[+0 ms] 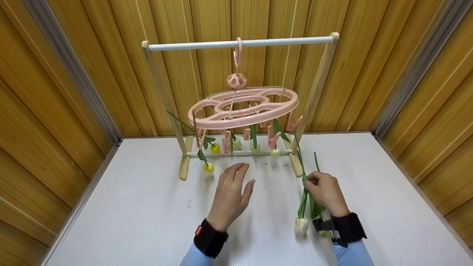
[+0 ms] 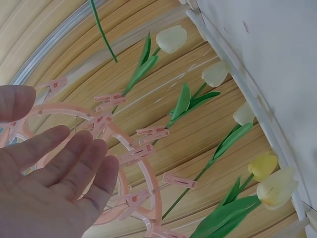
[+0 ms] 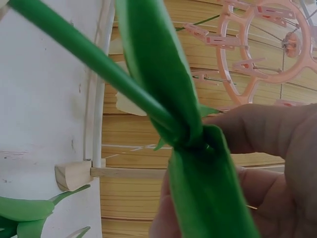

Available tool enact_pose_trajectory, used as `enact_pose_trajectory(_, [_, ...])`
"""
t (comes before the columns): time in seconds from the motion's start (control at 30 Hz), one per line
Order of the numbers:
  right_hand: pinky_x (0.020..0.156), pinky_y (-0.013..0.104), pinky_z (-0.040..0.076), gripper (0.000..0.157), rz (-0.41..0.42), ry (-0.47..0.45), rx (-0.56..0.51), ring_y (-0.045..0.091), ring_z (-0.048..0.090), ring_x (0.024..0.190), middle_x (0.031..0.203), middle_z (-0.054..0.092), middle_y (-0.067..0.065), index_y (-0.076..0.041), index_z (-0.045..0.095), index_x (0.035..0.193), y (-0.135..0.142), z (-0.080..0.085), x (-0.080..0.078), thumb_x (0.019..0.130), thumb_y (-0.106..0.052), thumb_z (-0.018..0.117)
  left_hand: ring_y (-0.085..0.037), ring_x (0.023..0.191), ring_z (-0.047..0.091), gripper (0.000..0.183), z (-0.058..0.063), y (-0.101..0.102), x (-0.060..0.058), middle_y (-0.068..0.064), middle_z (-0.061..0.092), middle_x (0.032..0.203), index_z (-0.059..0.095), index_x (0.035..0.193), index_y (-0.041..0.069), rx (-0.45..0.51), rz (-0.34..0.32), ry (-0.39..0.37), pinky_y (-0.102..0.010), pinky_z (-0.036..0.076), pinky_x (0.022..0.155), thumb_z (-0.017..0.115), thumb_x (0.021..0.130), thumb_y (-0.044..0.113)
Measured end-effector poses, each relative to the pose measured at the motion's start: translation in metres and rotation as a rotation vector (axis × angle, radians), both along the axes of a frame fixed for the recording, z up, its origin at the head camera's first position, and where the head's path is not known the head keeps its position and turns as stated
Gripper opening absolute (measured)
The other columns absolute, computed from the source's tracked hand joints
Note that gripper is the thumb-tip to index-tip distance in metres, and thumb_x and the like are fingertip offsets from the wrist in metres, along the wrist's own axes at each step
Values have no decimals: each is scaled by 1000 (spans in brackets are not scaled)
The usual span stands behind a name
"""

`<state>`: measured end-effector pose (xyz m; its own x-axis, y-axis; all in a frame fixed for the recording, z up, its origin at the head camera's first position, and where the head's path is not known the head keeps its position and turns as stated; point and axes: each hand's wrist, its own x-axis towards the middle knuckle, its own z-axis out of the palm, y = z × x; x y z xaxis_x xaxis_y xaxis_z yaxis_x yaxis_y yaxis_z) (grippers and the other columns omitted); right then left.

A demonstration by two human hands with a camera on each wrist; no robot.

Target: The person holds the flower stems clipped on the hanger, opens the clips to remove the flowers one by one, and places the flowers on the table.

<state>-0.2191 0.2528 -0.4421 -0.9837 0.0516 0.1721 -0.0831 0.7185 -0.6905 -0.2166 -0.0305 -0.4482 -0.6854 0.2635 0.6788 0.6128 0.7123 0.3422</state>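
My right hand (image 1: 327,192) pinches the green stem of an artificial white tulip (image 1: 301,226), whose bloom points down. Up close in the right wrist view, the stem (image 3: 99,64) and broad leaves pass in front of the fingers. My left hand (image 1: 231,195) is over the table, holding nothing, fingers extended and thumb apart. Ahead of it hangs a pink oval clip hanger (image 1: 240,123) with pink clothespins (image 1: 227,142). Yellow tulips (image 1: 208,167) and white tulips (image 1: 275,153) hang bloom-down from its clips.
A wooden stand with a white top bar (image 1: 196,45) carries the hanger; its feet (image 1: 295,165) rest on the white table (image 1: 147,207). Another tulip (image 1: 315,208) lies under my right wrist, partly hidden. Wood-patterned walls (image 1: 55,92) enclose the back and sides.
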Motion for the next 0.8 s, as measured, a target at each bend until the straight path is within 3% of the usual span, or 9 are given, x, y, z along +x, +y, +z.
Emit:
enact_pose_trajectory(0.37, [65,34,47,12,40,-33,18,18,59,72,84,72,8,-2,74,90,1,-13,-7,94,-9,65,-29,122,59,39,-4,4,0,-14,62,130,62,134,1,-12,-30,19,-47,50,100,68,100,19])
enact_pose_trajectory(0.63, [61,33,44,12,60,-61,48,17,53,66,76,67,5,-2,72,84,1,-22,-11,93,-6,64,-29,124,58,40,-4,7,2,-13,62,131,62,135,3,-25,-37,-26,-46,49,101,68,99,18])
enact_pose_trajectory(0.8, [60,33,44,13,66,-85,56,17,52,64,76,67,6,-2,72,82,1,-25,-13,91,-5,63,-29,122,59,39,-7,9,3,-13,62,130,62,134,3,-35,-49,18,-45,51,97,70,99,18])
